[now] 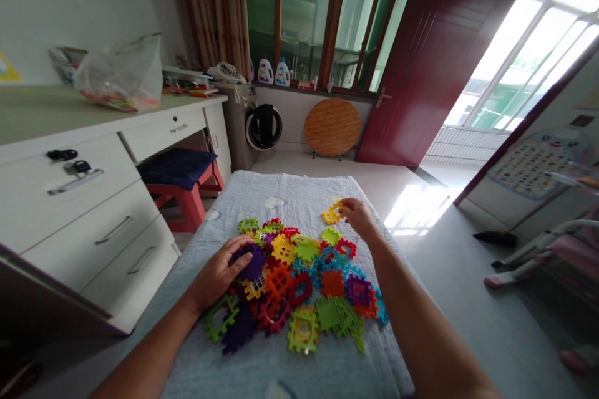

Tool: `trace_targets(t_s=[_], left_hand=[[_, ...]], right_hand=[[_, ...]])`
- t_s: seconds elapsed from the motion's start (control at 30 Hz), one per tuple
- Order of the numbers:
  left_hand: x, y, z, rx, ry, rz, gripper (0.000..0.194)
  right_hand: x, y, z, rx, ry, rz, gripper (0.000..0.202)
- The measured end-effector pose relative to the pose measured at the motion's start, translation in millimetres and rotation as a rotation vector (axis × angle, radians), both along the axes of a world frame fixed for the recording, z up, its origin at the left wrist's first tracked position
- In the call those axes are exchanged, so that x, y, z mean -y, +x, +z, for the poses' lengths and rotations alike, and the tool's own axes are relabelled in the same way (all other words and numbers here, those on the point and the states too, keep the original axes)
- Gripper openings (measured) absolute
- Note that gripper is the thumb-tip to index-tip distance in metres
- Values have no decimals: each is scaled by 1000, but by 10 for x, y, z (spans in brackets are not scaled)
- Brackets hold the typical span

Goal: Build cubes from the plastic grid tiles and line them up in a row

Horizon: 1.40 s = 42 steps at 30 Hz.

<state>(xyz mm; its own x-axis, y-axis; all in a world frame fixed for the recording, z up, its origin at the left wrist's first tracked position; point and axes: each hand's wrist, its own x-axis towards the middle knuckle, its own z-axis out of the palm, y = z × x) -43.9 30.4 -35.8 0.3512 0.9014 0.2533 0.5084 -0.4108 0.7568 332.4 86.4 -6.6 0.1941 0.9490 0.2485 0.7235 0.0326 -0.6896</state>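
Observation:
Several plastic interlocking building pieces lie heaped on a cloth-covered table (299, 190), in purple, yellow, orange, red, green and blue. My left hand (223, 269) rests at the heap's left side, its fingers and thumb around a purple building piece (253, 262). Beyond the heap on the right, my right hand (359, 217) pinches a yellow building piece (332, 214) by its right edge, at or just above the cloth. Closest to that hand in the heap are a round lime-green piece (331, 235) and a red frame piece (346, 248).
A white desk (84, 199) with drawers stands on the left, a plastic bag (124, 78) on top. Beneath it is a red stool (187, 190) with a dark cushion. Behind are a washing machine (238, 115), a round wooden tabletop (332, 128) and a dark red door (421, 62).

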Motion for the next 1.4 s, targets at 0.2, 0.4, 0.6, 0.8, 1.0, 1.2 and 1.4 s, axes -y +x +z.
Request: trace_targets(t_s=[0.2, 0.4, 0.6, 0.8, 1.0, 1.2, 1.4], left_hand=[[-10, -11, -24, -35, 47, 39, 44], [-22, -24, -24, -53, 85, 63, 44], [-37, -39, -58, -55, 76, 69, 45], [-35, -41, -73, -53, 69, 65, 45], [-38, -33, -68, -51, 56, 66, 44], [-39, -40, -75, -51, 47, 67, 45], [-38, -42, -75, -54, 57, 75, 45]], right_hand=[[157, 385, -285, 99, -146, -198, 28], [265, 338, -369, 370, -247, -222, 43], [243, 296, -302, 537, -286, -92, 44], [191, 249, -154, 567, -314, -103, 41], [-126, -64, 54, 477, -217, -157, 51], [-309, -330, -108, 490, -362, -152, 39], [-325, -351, -189, 474, -362, -190, 39]])
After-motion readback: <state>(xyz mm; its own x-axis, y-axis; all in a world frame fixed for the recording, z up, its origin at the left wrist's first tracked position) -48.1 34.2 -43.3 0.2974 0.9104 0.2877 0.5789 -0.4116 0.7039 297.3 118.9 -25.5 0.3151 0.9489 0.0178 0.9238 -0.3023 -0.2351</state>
